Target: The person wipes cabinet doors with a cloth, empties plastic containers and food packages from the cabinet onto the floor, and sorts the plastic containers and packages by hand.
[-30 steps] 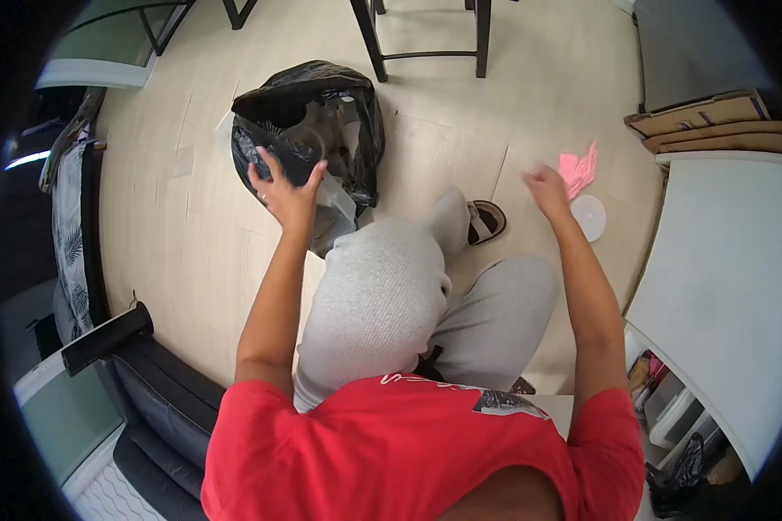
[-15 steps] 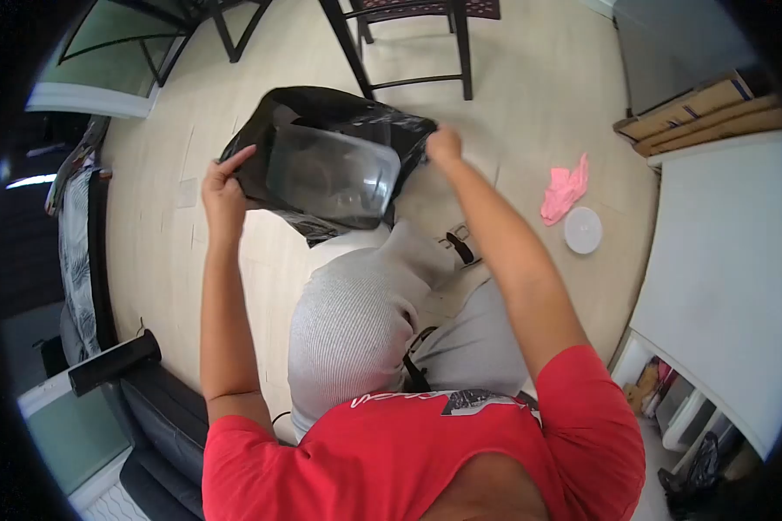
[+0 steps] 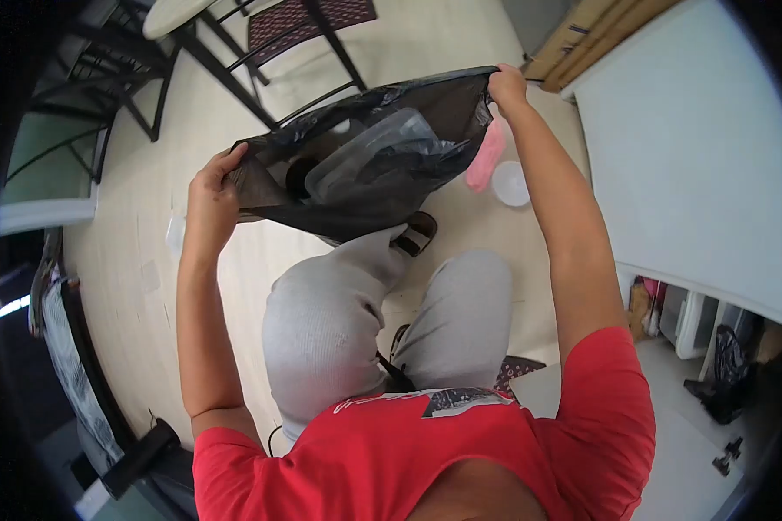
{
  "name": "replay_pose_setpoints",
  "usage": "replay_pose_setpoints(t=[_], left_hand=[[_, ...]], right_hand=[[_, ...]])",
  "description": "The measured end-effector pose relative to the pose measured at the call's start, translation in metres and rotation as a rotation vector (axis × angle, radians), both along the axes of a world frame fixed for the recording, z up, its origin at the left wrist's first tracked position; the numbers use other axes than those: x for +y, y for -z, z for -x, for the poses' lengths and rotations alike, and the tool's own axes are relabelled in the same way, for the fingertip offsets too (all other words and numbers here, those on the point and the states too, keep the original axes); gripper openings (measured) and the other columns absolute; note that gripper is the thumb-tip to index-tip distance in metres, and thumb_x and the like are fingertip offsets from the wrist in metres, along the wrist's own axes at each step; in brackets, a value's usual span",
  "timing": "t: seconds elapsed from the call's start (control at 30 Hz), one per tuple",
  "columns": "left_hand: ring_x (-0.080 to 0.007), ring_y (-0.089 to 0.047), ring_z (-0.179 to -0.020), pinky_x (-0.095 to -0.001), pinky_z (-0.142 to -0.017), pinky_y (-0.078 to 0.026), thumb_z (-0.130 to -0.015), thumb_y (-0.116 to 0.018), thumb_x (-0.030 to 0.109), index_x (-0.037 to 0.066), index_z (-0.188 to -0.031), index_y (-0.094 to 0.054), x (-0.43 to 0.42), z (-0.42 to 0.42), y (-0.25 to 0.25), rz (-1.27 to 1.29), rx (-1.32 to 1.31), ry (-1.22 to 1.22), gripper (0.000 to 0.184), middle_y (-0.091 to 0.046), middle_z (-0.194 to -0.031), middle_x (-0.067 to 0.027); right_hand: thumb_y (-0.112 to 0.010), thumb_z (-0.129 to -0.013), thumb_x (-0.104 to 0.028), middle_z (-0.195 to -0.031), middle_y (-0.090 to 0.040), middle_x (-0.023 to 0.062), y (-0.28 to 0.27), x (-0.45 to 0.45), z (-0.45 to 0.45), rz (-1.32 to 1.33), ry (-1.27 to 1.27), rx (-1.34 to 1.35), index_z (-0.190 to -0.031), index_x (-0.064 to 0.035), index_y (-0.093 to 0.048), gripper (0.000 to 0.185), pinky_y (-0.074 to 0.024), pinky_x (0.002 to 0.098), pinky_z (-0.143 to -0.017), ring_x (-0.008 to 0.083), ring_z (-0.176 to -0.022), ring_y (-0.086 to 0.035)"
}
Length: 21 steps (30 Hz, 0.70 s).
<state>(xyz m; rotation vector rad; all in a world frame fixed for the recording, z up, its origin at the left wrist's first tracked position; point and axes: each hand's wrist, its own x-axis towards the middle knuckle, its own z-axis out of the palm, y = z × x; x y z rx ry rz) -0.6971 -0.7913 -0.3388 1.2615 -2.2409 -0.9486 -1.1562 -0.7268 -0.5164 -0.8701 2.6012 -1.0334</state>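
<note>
Two hands grip one black plastic bag (image 3: 356, 222) by opposite ends of its mouth, in front of the knees; whether its base touches the floor cannot be told. Left hand (image 3: 212, 195): fingers closed on the rim. Right hand (image 3: 507, 89): clenched on the other end; fingertips hidden. The mouth is stretched wide, with a clear container (image 3: 365, 161) tilted inside. Assessment: film appears thin, limp and slick; load probably light; container likely stiff but liable to crack under pressure. Hard pulling at either end could tear the film. Advised hold: gathered folds of rim in each fist. A pink cloth (image 3: 486, 160) and a white round object (image 3: 511, 184) lie near the right forearm.
</note>
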Motion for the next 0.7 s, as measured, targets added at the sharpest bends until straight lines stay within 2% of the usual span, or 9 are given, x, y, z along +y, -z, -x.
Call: replay_pose_setpoints(t=[0.13, 0.2, 0.23, 0.37, 0.43, 0.5, 0.57, 0.63, 0.7], left_hand=[[-0.0218, -0.061, -0.103, -0.0266, -0.094, -0.042, -0.076, -0.036, -0.015, -0.005, -0.117, -0.058, -0.004, 0.036, -0.007, -0.033, 0.067, 0.086, 0.047, -0.064, -0.109, -0.0175], [-0.0225, -0.061, -0.104, -0.0274, -0.095, -0.041, -0.076, -0.036, -0.015, -0.005, -0.117, -0.058, -0.026, 0.051, -0.003, 0.134, 0.04, 0.173, 0.047, -0.064, -0.11, -0.0184], [-0.0233, -0.061, -0.104, -0.028, -0.093, -0.042, -0.077, -0.037, -0.014, -0.005, -0.117, -0.058, -0.035, 0.063, -0.007, 0.164, 0.041, 0.183, 0.047, -0.065, -0.108, -0.0185], [-0.0239, -0.062, -0.103, -0.029, -0.09, -0.044, -0.083, -0.044, -0.008, -0.005, -0.119, -0.057, -0.044, 0.108, -0.009, 0.032, 0.011, 0.127, 0.038, -0.064, -0.109, -0.0194], [-0.0263, -0.061, -0.105, -0.0295, -0.091, -0.044, -0.088, -0.05, -0.001, -0.005, -0.12, -0.055, -0.045, 0.121, 0.005, 0.24, 0.01, 0.293, 0.033, -0.063, -0.113, -0.02], [-0.0286, -0.059, -0.108, -0.0307, -0.093, -0.043, -0.09, -0.053, 0.006, -0.005, -0.121, -0.054, -0.029, 0.136, 0.003, 0.224, -0.004, 0.331, 0.033, -0.06, -0.117, -0.0208], [-0.0203, -0.057, -0.104, -0.0284, -0.092, -0.042, -0.092, -0.056, 0.012, -0.003, -0.13, -0.048, -0.024, 0.143, 0.005, 0.164, -0.037, 0.367, 0.042, -0.06, -0.118, -0.016], [-0.0201, -0.057, -0.105, -0.0282, -0.093, -0.042, -0.089, -0.059, 0.012, -0.004, -0.131, -0.046, -0.011, 0.15, -0.004, 0.008, -0.025, 0.364, 0.047, -0.059, -0.118, -0.0167], [-0.0193, -0.055, -0.106, -0.0272, -0.093, -0.041, -0.081, -0.066, 0.009, -0.008, -0.134, -0.041, 0.007, 0.153, -0.019, -0.199, -0.054, 0.337, 0.061, -0.058, -0.116, -0.0182]], right_hand=[[-0.05, -0.076, -0.013, -0.095, -0.065, 0.0226, 0.007, 0.047, 0.049, 0.033, 0.181, 0.035, -0.09, -0.0019, -0.068, 0.025, -0.0481, 0.0411, -0.08, 0.0379, -0.09, -0.062], [-0.049, -0.077, -0.011, -0.095, -0.065, 0.0224, 0.038, 0.065, 0.094, 0.22, 0.291, -0.264, -0.088, 0.0001, -0.068, 0.024, -0.0483, 0.0384, -0.08, 0.0356, -0.09, -0.062], [-0.049, -0.079, -0.011, -0.102, -0.066, 0.0183, 0.04, 0.077, 0.101, 0.325, 0.297, -0.391, -0.101, -0.0021, -0.065, 0.028, -0.0483, 0.041, -0.08, 0.0323, -0.092, -0.063], [-0.052, -0.085, -0.019, -0.103, -0.061, 0.0094, 0.018, 0.132, 0.075, 0.753, 0.112, -0.924, -0.108, -0.0062, -0.054, 0.027, -0.0481, 0.0459, -0.079, 0.0244, -0.087, -0.06], [-0.051, -0.089, -0.026, -0.106, -0.06, 0.0129, 0.031, 0.169, 0.067, 0.852, 0.22, -1.063, -0.118, -0.0053, -0.052, 0.036, -0.0472, 0.0445, -0.086, 0.0263, -0.101, -0.058], [-0.058, -0.085, -0.041, -0.109, -0.061, 0.0152, 0.116, 0.197, 0.074, 0.571, 0.526, -0.799, -0.122, -0.0037, -0.051, 0.052, -0.0498, 0.043, -0.078, 0.0299, -0.091, -0.061], [-0.063, -0.082, -0.045, -0.106, -0.062, 0.0167, 0.213, 0.218, 0.073, -0.324, 0.534, -0.442, -0.12, -0.002, -0.052, 0.059, -0.0517, 0.0461, -0.07, 0.0324, -0.078, -0.064], [-0.069, -0.079, -0.038, -0.097, -0.062, 0.0185, 0.227, 0.22, 0.021, -0.555, 0.317, -0.29, -0.113, 0.0017, -0.054, 0.054, -0.0551, 0.0468, -0.061, 0.0325, -0.07, -0.065], [-0.072, -0.079, -0.026, -0.093, -0.06, 0.018, 0.165, 0.21, -0.042, -0.119, 0.625, -0.584, -0.107, 0.0019, -0.051, 0.045, -0.0583, 0.0463, -0.06, 0.0327, -0.074, -0.066]])
